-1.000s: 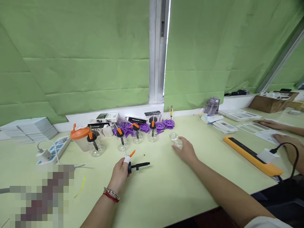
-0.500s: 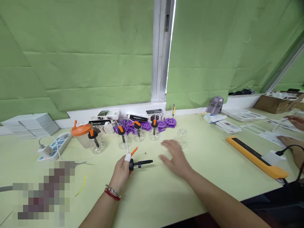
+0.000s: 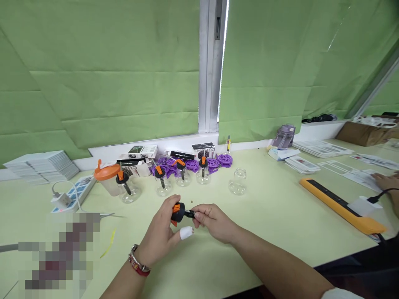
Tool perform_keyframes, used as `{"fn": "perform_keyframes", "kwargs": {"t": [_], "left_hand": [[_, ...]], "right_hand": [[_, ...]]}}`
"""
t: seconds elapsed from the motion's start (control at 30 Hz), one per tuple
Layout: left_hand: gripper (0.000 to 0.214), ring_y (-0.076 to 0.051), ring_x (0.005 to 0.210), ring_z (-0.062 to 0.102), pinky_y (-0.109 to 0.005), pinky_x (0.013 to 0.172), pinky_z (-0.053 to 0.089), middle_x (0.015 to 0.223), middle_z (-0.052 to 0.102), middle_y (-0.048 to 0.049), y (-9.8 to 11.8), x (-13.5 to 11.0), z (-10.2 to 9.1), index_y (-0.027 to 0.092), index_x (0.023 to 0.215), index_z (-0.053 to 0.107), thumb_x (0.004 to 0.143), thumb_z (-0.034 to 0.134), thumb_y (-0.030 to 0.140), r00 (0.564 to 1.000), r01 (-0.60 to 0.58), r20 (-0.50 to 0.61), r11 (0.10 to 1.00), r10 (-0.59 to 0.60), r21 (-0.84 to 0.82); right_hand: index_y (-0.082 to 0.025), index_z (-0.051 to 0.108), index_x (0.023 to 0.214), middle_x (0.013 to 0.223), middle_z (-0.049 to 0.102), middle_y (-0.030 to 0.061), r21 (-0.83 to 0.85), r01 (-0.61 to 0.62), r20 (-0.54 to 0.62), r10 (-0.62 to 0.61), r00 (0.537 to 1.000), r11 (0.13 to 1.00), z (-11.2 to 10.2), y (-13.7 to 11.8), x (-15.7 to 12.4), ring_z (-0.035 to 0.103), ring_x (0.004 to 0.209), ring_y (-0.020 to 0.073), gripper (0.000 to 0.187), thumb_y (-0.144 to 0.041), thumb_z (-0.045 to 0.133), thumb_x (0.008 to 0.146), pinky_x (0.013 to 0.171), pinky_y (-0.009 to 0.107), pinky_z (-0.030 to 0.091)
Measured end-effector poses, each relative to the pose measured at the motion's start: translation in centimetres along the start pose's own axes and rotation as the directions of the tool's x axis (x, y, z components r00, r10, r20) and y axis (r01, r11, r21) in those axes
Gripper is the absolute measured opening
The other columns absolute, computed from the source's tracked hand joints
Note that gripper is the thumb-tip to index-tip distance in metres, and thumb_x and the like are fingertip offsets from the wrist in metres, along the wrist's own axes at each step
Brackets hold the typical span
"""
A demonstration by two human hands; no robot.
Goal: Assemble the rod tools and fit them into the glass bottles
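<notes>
While the black and orange cap (image 3: 178, 211) is kept over the front middle of the table (image 3: 218, 265), it is gripped from both sides. The left hand (image 3: 160, 238) is closed around the round body of the cap, and a white wrap is seen on its thumb. The right hand (image 3: 216, 222) is pinched on the thin black stem that sticks out of the cap to the right, with the fingertips (image 3: 198, 213) pressed on it. Whether the cap touches the table cannot be told.

Behind the hands, an empty glass jar (image 3: 237, 182) is set upright and apart from the rest. To its left, four capped jars (image 3: 162, 185) are lined up in a loose row, each fitted with a black and orange top. An orange-lidded cup (image 3: 107, 179) is placed at the left end of that row, just beside a power strip (image 3: 75, 192). Purple discs (image 3: 218, 160) and small boxes (image 3: 140, 151) are heaped along the sill behind the jars. A long orange bar (image 3: 338, 204) is laid at an angle at the right, and beyond it a co-worker's hand (image 3: 386, 181) is rested on printed sheets.
</notes>
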State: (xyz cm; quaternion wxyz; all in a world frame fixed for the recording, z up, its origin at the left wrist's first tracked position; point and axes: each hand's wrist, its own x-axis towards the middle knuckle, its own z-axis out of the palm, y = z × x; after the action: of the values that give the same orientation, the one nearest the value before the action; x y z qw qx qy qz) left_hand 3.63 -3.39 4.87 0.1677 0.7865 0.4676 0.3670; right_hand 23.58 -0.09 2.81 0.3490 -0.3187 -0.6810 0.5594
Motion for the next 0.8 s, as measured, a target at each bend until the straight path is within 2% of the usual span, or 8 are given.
{"fn": "perform_keyframes", "kwargs": {"t": [0.07,0.1,0.17,0.23,0.3,0.43,0.67,0.8], "left_hand": [[0.073,-0.023,0.084,0.059,-0.035,0.072,0.048,0.101,0.059,-0.0104,0.0,0.3,1.4,0.019,0.127,0.035,0.066,0.071,0.037,0.982,0.187,-0.018,0.981,-0.188,-0.057],[0.076,-0.019,0.068,0.057,-0.031,0.059,0.045,0.084,0.058,-0.0047,-0.2,0.5,2.1,0.018,0.125,0.034,0.063,0.072,0.039,0.958,0.285,-0.019,0.956,-0.286,-0.066],[0.072,-0.015,0.054,0.049,-0.027,0.049,0.038,0.068,0.051,0.0030,-0.7,0.8,3.4,0.016,0.115,0.038,0.059,0.075,0.042,0.913,0.404,-0.040,0.913,-0.406,-0.058],[0.066,-0.014,0.052,0.048,-0.025,0.048,0.035,0.065,0.049,0.0050,-1.3,1.0,4.1,0.017,0.107,0.042,0.057,0.075,0.044,0.899,0.434,-0.030,0.897,-0.438,-0.081],[0.058,-0.013,0.049,0.049,-0.024,0.046,0.034,0.063,0.049,0.0053,-1.8,1.0,4.3,0.018,0.102,0.043,0.060,0.072,0.046,0.882,0.472,0.055,0.875,-0.469,-0.105],[0.041,-0.013,0.040,0.050,-0.024,0.038,0.035,0.062,0.052,0.0037,-2.4,0.8,3.9,0.020,0.092,0.043,0.072,0.059,0.052,0.802,0.587,0.232,0.797,-0.550,-0.139],[0.047,-0.014,0.036,0.051,-0.021,0.031,0.030,0.057,0.054,0.0023,-3.0,0.3,4.9,0.021,0.090,0.047,0.082,0.033,0.065,0.735,0.676,0.266,0.646,-0.624,-0.354],[0.044,-0.013,0.032,0.047,-0.021,0.030,0.027,0.050,0.052,0.0040,-3.2,0.7,5.5,0.020,0.083,0.046,0.080,0.037,0.064,0.693,0.705,0.248,0.566,-0.677,-0.427]], "right_hand": [[-0.017,0.056,0.077,0.061,0.053,-0.0015,0.129,-0.096,-0.015,0.099,0.995,0.987,0.4,-0.2,0.2,0.037,0.052,0.0090,0.031,-0.047,0.050,0.085,0.053,0.024,0.031],[-0.018,0.055,0.081,0.059,0.050,-0.0029,0.182,-0.147,-0.033,0.156,0.987,0.972,0.5,-0.1,0.5,0.033,0.048,0.0079,0.029,-0.047,0.052,0.084,0.050,0.023,0.027],[-0.019,0.051,0.091,0.056,0.046,-0.0058,0.246,-0.241,-0.050,0.261,0.964,0.939,0.7,0.2,1.1,0.029,0.043,0.0066,0.026,-0.043,0.054,0.082,0.046,0.021,0.022],[-0.021,0.048,0.097,0.055,0.043,-0.0076,0.249,-0.298,-0.057,0.321,0.945,0.921,0.8,1.1,1.8,0.029,0.042,0.0064,0.023,-0.038,0.053,0.083,0.044,0.020,0.021],[-0.022,0.046,0.100,0.056,0.042,-0.0081,0.214,-0.308,-0.066,0.328,0.942,0.927,0.9,2.4,2.4,0.032,0.044,0.0068,0.022,-0.034,0.053,0.083,0.045,0.019,0.022],[-0.023,0.043,0.104,0.057,0.044,-0.0080,0.128,-0.264,-0.076,0.275,0.958,0.956,1.2,4.8,2.9,0.036,0.049,0.0080,0.026,-0.030,0.054,0.082,0.048,0.019,0.027],[-0.023,0.038,0.106,0.058,0.042,-0.0081,0.054,-0.266,-0.038,0.268,0.963,0.962,0.8,5.7,2.9,0.036,0.052,0.0090,0.025,-0.025,0.050,0.084,0.050,0.020,0.028],[-0.024,0.036,0.109,0.062,0.043,-0.0077,0.022,-0.215,0.059,0.214,0.975,0.976,0.0,5.3,2.8,0.037,0.055,0.0097,0.030,-0.022,0.050,0.083,0.052,0.021,0.031]]}}
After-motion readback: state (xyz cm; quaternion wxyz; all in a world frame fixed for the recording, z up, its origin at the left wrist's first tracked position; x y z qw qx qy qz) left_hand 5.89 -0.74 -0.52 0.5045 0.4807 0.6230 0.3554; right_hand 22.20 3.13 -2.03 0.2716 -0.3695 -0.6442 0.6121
